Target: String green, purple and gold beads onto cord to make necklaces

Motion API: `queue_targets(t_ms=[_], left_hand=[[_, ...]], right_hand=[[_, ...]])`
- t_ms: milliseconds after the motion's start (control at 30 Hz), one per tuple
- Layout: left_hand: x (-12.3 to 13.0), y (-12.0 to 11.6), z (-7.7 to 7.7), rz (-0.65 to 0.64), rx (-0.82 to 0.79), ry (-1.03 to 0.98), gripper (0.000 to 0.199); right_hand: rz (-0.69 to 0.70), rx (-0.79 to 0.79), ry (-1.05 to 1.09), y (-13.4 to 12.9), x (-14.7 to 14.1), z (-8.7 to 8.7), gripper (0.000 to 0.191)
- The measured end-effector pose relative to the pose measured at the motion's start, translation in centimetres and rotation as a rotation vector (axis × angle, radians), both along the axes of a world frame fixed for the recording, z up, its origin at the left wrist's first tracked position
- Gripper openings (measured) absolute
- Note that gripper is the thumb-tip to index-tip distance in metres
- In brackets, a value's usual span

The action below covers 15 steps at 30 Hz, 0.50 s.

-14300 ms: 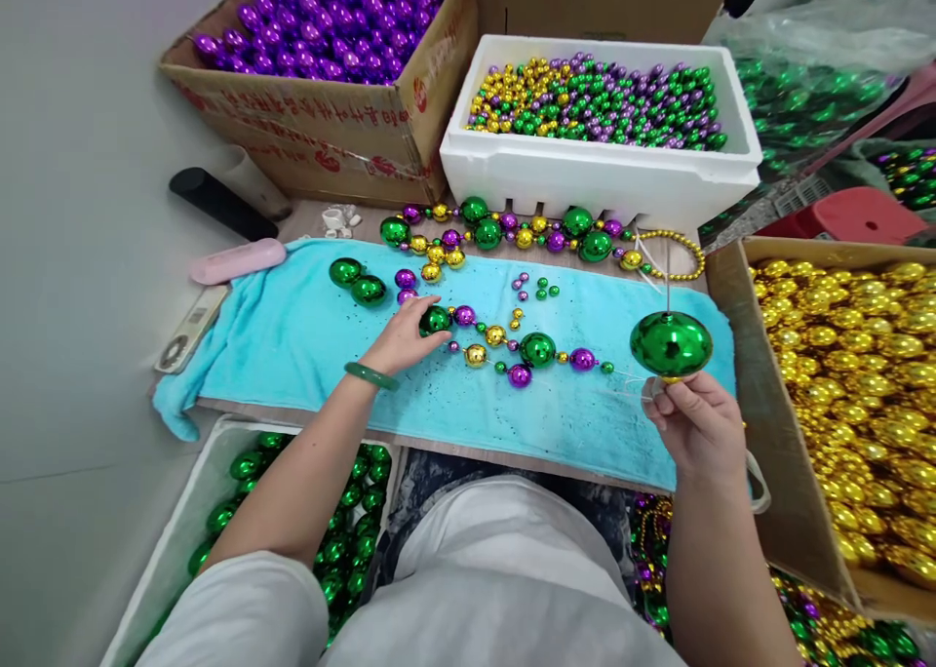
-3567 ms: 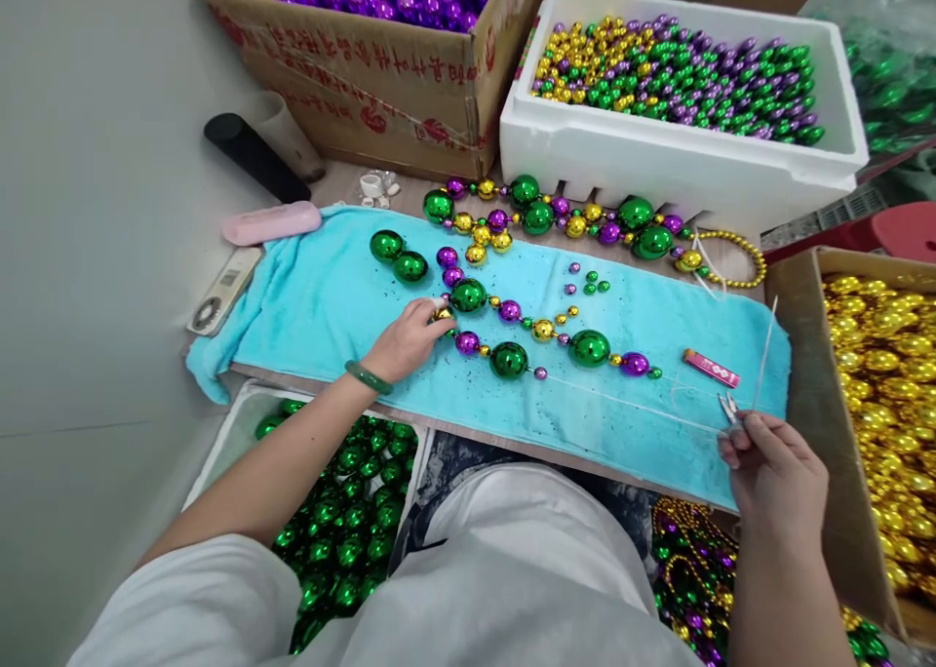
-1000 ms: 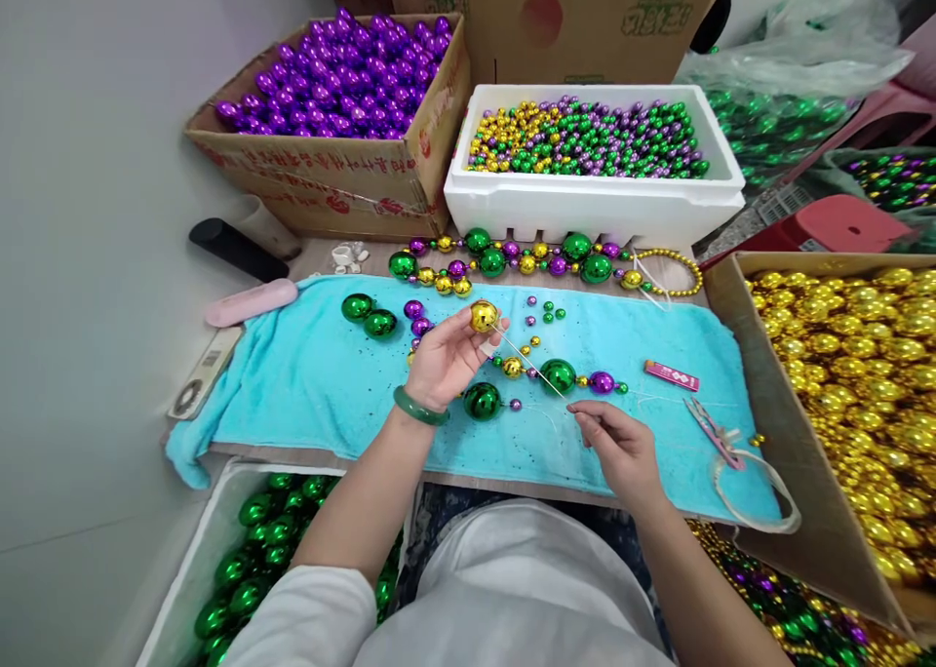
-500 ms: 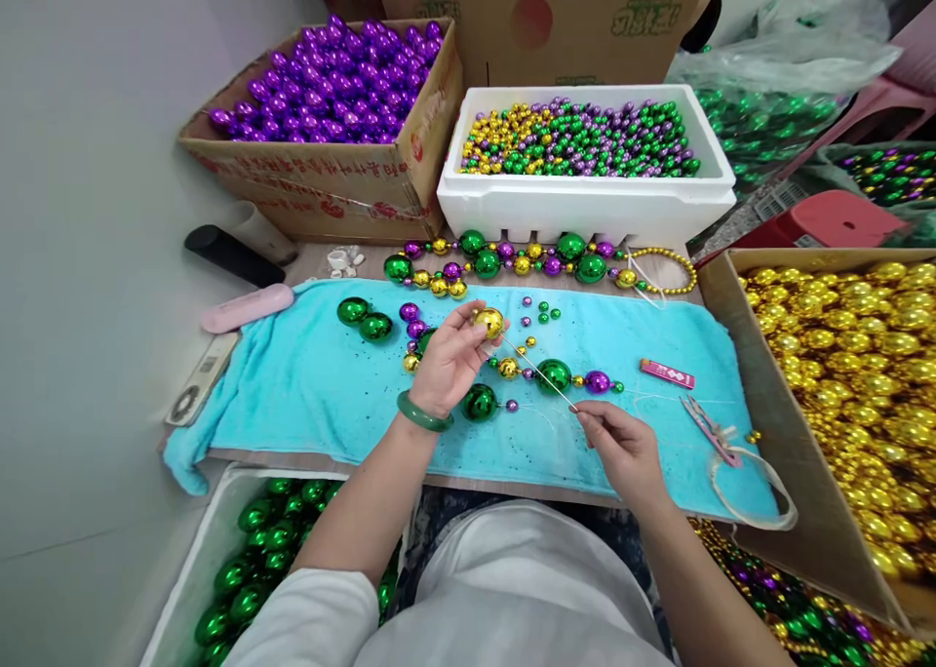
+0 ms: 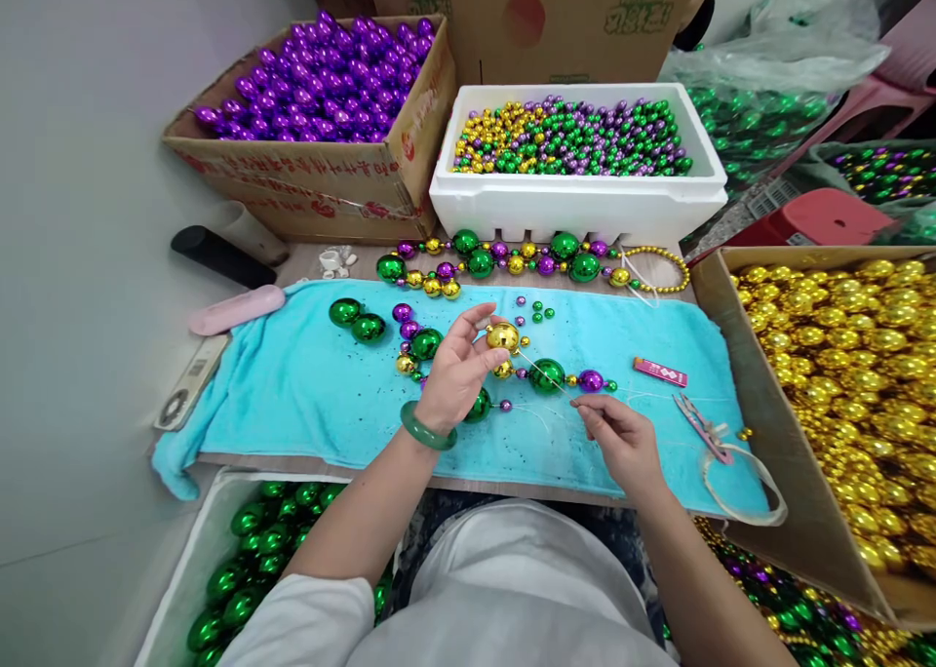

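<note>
My left hand (image 5: pixel 457 370), with a green bangle (image 5: pixel 428 427) at its wrist, holds a large gold bead (image 5: pixel 503 336) between thumb and fingers. A thin needle (image 5: pixel 542 370) runs from that bead to my right hand (image 5: pixel 621 438), whose thumb and fingers pinch its other end. Under and beside the hands a strand of beads lies on the turquoise towel (image 5: pixel 307 384), with a big green bead (image 5: pixel 546 375) and a purple bead (image 5: pixel 591 380). Two green beads (image 5: pixel 368 328) lie left of my left hand. Small loose beads (image 5: pixel 537 307) sit beyond it.
Behind the towel lies a finished-looking bead strand (image 5: pixel 565 247), before a white foam box (image 5: pixel 577 199) and a carton of purple beads (image 5: pixel 292 184). Pink snips (image 5: pixel 703 428) and a white cord roll (image 5: pixel 746 516) lie right, beside a carton of gold beads (image 5: pixel 797 433).
My left hand has moved slightly right and down with the gold bead, closer to my right hand. Less of the needle shows between them. The whole view has shifted slightly.
</note>
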<state>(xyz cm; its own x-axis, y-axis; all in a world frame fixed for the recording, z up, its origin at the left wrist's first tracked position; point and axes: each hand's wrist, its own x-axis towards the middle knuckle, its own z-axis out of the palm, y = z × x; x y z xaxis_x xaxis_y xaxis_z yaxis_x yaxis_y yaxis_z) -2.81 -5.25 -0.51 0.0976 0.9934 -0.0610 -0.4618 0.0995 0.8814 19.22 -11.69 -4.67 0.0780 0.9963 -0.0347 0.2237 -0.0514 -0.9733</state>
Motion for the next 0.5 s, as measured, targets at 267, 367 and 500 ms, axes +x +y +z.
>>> queue_targets(t_ms=[267,367,500], left_hand=[[0.39,0.01,-0.19,0.000,-0.036,-0.014,0.052],[0.53,0.02,-0.07,-0.005,-0.001,0.017,0.052],[0.69,0.13,0.03,0.003,0.032,0.048,0.051]], right_hand=[[0.030,-0.048,0.060,0.35,-0.01,-0.17,0.022],[0.027,-0.059,0.064,0.50,0.12,-0.27,0.023],[0.035,-0.055,0.061,0.70,0.21,-0.26,0.025]])
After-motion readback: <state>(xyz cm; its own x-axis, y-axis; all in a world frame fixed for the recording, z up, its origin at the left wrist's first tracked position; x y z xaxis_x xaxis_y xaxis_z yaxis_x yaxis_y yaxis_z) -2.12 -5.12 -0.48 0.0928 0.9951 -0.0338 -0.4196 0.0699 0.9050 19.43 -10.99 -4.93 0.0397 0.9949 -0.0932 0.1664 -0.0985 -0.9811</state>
